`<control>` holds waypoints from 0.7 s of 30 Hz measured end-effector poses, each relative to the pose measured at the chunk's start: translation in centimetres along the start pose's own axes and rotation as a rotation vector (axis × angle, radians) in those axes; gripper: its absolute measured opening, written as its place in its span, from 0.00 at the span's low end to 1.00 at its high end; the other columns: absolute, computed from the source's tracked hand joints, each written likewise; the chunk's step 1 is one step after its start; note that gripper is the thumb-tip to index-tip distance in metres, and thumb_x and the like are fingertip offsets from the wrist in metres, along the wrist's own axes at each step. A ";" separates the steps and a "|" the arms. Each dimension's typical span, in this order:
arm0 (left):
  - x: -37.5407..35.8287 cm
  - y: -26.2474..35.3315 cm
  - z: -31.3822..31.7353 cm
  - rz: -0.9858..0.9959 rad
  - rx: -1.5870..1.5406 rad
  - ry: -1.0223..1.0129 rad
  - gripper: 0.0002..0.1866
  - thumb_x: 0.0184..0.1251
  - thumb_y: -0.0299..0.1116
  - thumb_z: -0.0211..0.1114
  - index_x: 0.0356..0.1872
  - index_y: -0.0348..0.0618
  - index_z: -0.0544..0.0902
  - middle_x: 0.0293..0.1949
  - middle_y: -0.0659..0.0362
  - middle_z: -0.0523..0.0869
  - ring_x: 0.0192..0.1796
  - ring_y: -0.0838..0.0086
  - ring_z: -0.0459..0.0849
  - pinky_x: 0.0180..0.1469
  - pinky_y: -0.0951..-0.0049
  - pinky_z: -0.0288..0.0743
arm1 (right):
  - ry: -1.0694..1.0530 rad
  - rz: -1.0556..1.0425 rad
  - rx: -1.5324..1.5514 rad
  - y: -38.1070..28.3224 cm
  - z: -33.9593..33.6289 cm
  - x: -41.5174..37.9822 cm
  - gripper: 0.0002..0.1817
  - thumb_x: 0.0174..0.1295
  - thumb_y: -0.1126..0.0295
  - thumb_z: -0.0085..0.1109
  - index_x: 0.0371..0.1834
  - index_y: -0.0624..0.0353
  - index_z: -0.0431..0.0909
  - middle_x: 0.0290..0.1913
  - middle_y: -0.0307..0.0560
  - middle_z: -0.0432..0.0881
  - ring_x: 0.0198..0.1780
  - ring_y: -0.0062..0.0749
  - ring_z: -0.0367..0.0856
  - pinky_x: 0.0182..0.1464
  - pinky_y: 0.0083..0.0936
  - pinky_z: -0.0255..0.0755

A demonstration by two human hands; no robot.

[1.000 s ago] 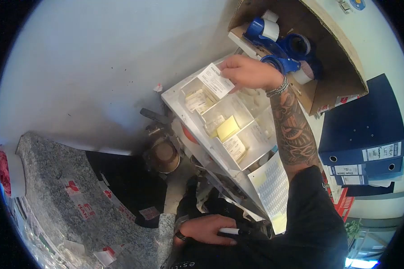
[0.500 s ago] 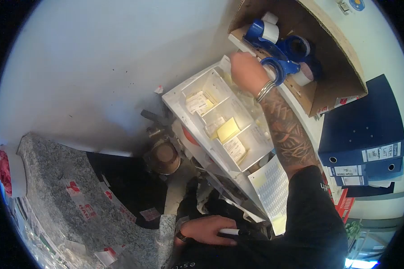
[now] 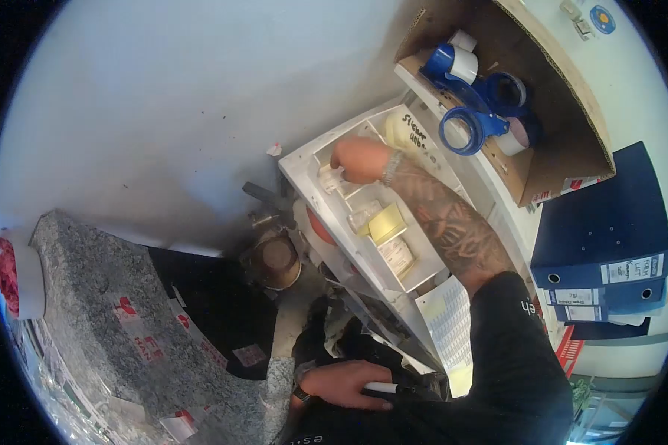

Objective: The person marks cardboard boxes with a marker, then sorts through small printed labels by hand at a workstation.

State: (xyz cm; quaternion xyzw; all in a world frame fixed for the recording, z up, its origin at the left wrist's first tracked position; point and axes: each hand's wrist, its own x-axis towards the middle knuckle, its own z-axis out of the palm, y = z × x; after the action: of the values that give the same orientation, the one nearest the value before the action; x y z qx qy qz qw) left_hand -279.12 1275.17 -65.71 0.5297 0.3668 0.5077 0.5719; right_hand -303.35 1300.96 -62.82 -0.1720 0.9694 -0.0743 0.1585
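My left hand (image 3: 346,384) is low in the view, closed round a white marker (image 3: 381,387) with a black end. My right hand (image 3: 361,160), on a tattooed arm, reaches into the upper left compartment of a white divided tray (image 3: 430,259). Its curled fingers grip at a stack of white labels (image 3: 329,179); the fingertips are partly hidden. The neighbouring compartments hold a yellow pad (image 3: 386,224) and more white labels (image 3: 396,256). Black handwriting marks a pale packet (image 3: 402,132) beside my right wrist.
Blue tape dispensers (image 3: 464,132) lie in a cardboard box (image 3: 571,111) at upper right. Dark blue binders (image 3: 601,215) stand at right. A printed sheet (image 3: 449,322) hangs by the tray. Grey stone-patterned wrapping (image 3: 89,297) and a metal canister (image 3: 274,261) are at left.
My right hand has moved from the tray's far right edge, leftward and down, into the label compartment, uncovering the handwritten packet. My left hand still holds the marker. The view has shifted slightly.
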 end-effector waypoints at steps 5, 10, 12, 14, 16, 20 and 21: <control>-0.2 -0.2 0.0 0.009 -0.005 0.052 0.18 0.68 0.42 0.68 0.44 0.39 0.76 0.35 0.51 0.78 0.39 0.61 0.81 0.41 0.60 0.72 | -0.136 0.139 -0.263 0.2 1.8 1.9 0.12 0.50 0.73 0.64 0.38 0.63 0.87 0.42 0.58 0.86 0.48 0.49 0.85 0.52 0.39 0.80; -0.2 -0.1 -0.2 0.027 -0.029 0.047 0.18 0.68 0.42 0.68 0.43 0.38 0.75 0.36 0.51 0.78 0.39 0.60 0.80 0.41 0.60 0.72 | -0.195 0.205 -0.277 -1.0 2.4 2.1 0.16 0.49 0.76 0.69 0.44 0.61 0.85 0.50 0.54 0.85 0.52 0.46 0.85 0.53 0.38 0.81; -0.1 -0.1 -0.3 0.034 -0.023 0.044 0.18 0.68 0.42 0.68 0.43 0.37 0.75 0.36 0.51 0.78 0.39 0.60 0.80 0.41 0.61 0.72 | -0.128 0.234 -0.273 -0.7 3.0 2.2 0.19 0.47 0.74 0.72 0.45 0.61 0.85 0.50 0.54 0.85 0.52 0.46 0.85 0.53 0.38 0.81; -0.1 0.0 -0.2 0.036 -0.028 0.048 0.18 0.68 0.43 0.68 0.42 0.37 0.75 0.36 0.51 0.77 0.39 0.60 0.80 0.41 0.61 0.72 | -0.125 0.234 -0.287 -0.5 2.9 2.3 0.25 0.42 0.69 0.78 0.47 0.60 0.85 0.50 0.53 0.86 0.51 0.45 0.86 0.53 0.39 0.81; 0.0 -0.3 0.1 0.057 -0.027 0.062 0.18 0.68 0.43 0.67 0.42 0.37 0.75 0.36 0.51 0.77 0.39 0.60 0.80 0.41 0.61 0.72 | -0.147 0.192 -0.298 -0.8 2.0 1.9 0.24 0.42 0.67 0.78 0.45 0.61 0.86 0.49 0.53 0.86 0.51 0.45 0.86 0.53 0.39 0.81; 0.0 -0.3 0.0 0.056 -0.038 0.059 0.19 0.69 0.43 0.67 0.42 0.37 0.74 0.35 0.50 0.77 0.40 0.60 0.80 0.42 0.60 0.72 | -0.274 0.058 -0.314 0.5 1.5 2.3 0.21 0.42 0.63 0.78 0.39 0.63 0.87 0.46 0.56 0.86 0.50 0.48 0.86 0.52 0.38 0.81; 0.0 -0.1 0.0 0.058 -0.036 0.062 0.19 0.69 0.43 0.67 0.42 0.37 0.74 0.35 0.50 0.77 0.40 0.60 0.80 0.42 0.60 0.72 | -0.274 0.056 -0.317 0.4 0.9 2.2 0.21 0.42 0.63 0.78 0.39 0.63 0.87 0.46 0.56 0.86 0.50 0.48 0.86 0.52 0.38 0.81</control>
State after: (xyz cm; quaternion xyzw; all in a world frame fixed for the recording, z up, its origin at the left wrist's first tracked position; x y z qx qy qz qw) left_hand -279.13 1275.16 -65.86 0.5137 0.3596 0.5466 0.5550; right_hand -305.12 1300.48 -64.40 -0.1761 0.9427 0.1075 0.2620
